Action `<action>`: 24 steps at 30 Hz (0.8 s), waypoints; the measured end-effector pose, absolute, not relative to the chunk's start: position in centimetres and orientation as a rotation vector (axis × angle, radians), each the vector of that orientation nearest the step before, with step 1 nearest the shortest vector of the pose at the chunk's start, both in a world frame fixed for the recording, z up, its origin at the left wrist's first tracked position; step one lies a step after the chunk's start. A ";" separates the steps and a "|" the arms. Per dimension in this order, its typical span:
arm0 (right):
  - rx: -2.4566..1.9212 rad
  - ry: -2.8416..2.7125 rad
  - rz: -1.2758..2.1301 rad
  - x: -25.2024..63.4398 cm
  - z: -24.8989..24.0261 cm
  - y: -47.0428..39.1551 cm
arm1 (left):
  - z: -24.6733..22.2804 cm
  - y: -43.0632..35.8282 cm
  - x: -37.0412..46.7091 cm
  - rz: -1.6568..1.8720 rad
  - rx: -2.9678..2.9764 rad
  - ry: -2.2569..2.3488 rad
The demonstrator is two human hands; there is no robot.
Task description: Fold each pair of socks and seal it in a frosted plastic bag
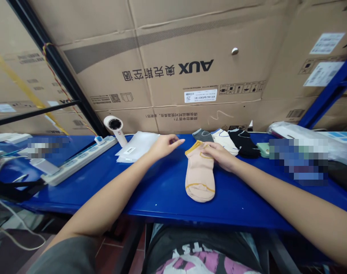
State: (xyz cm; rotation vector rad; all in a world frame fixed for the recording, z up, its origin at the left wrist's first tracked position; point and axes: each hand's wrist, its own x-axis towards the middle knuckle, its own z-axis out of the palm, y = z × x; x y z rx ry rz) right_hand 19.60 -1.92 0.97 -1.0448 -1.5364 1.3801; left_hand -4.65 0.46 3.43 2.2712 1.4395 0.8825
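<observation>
The right hand is pinching the pink socks at their upper right, their length running down-frame, while the left hand is hovering loosely open just left.

Cardboard backdrop; reddish floor, perhaps tiled.

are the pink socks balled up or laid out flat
Laid out flat: the pink socks stretch lengthwise, toe seam and yellow cuff at opposite ends, with the right hand pinching the cuff end.
</observation>
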 end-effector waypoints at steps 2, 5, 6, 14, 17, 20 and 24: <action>-1.067 -1.435 1.492 19.8 1.1 -1.8 | 4.3 1.0 -6.7 0.712 2.390 1.816; -1.105 -1.387 1.610 20.1 1.1 -1.6 | 5.4 1.7 -9.3 0.450 2.241 2.260; -1.109 -1.393 1.630 20.1 1.1 -1.6 | 5.6 1.9 -10.0 0.379 2.169 2.359; -1.039 -1.341 1.732 20.0 0.1 -1.3 | 5.6 3.3 -13.1 -0.033 1.948 2.376; -1.002 -1.256 1.754 20.0 0.0 -1.2 | 4.9 4.0 -13.6 -0.066 1.973 2.290; -1.006 -1.220 1.770 20.1 0.1 -1.2 | 4.4 4.6 -14.1 -0.063 1.977 2.261; -1.000 -1.209 1.797 20.0 0.2 -1.3 | 4.3 4.8 -14.2 -0.057 1.974 2.195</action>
